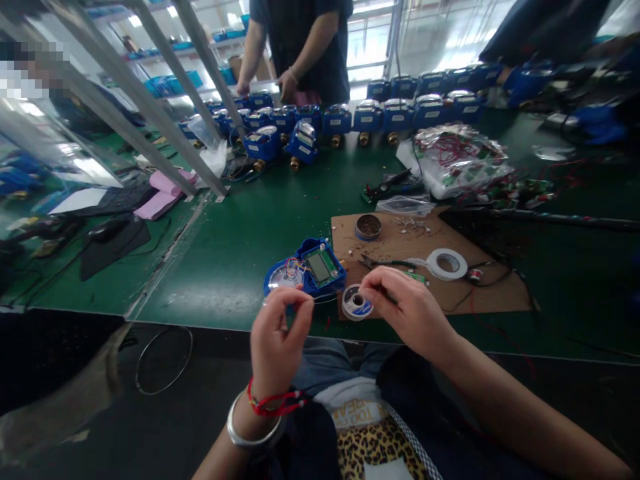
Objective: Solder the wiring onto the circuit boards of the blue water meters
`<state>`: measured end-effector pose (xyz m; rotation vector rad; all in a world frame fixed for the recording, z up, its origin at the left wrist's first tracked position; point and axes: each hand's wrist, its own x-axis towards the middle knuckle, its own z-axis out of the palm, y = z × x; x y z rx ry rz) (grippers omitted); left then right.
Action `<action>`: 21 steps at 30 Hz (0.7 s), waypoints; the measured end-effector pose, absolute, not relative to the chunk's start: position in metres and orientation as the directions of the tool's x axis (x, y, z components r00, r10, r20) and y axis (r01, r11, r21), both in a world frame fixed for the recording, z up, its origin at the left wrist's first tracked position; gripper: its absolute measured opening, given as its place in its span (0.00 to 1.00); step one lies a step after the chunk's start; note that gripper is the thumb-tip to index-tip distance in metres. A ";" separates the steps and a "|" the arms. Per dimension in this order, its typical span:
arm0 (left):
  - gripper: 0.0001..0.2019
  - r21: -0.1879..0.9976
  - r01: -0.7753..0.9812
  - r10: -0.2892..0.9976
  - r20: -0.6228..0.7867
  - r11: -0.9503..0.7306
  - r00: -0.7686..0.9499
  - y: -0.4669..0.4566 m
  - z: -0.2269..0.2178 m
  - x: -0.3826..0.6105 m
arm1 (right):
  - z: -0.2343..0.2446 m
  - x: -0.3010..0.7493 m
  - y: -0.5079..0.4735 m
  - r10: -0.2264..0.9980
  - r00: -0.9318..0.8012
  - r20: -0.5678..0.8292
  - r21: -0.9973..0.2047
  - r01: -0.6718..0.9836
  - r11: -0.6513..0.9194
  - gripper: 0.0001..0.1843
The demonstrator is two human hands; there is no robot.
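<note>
My left hand point(281, 330) is closed in a pinch at the table's front edge, just in front of an opened blue water meter point(323, 267). The meter's housing shows a green circuit board with a grey display, and coloured wires run to its round cover point(286, 275) on the left. My right hand point(407, 310) is also pinched, its fingertips by a spool of solder wire point(356, 303). A thin line curves between the meter and the spool. Whatever either hand holds is too small to make out.
A cardboard sheet point(480, 293) carries a round tin point(369, 227), pliers point(385, 262) and a roll of white tape point(447, 265). Behind lie a bag of wired boards point(455, 157) and rows of blue meters point(367, 117). A co-worker point(300, 50) stands across the table; metal posts rise left.
</note>
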<state>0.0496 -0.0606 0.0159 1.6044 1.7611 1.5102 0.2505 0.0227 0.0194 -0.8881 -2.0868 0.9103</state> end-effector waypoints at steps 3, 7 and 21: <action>0.03 0.876 0.473 0.811 0.340 -0.090 -0.476 -0.056 0.014 0.041 | 0.007 0.282 0.048 0.944 -0.232 0.236 -0.888 0.342 0.306 0.11; 0.05 0.823 0.566 0.805 0.365 -0.045 -0.468 -0.053 0.009 0.039 | -0.028 0.352 0.102 0.956 0.293 0.014 -1.000 -0.023 0.021 0.11; 0.04 0.630 0.777 0.825 0.440 -0.002 -0.355 -0.046 0.014 0.042 | -0.063 0.460 0.192 0.809 0.581 -0.086 -0.989 -0.150 0.003 0.09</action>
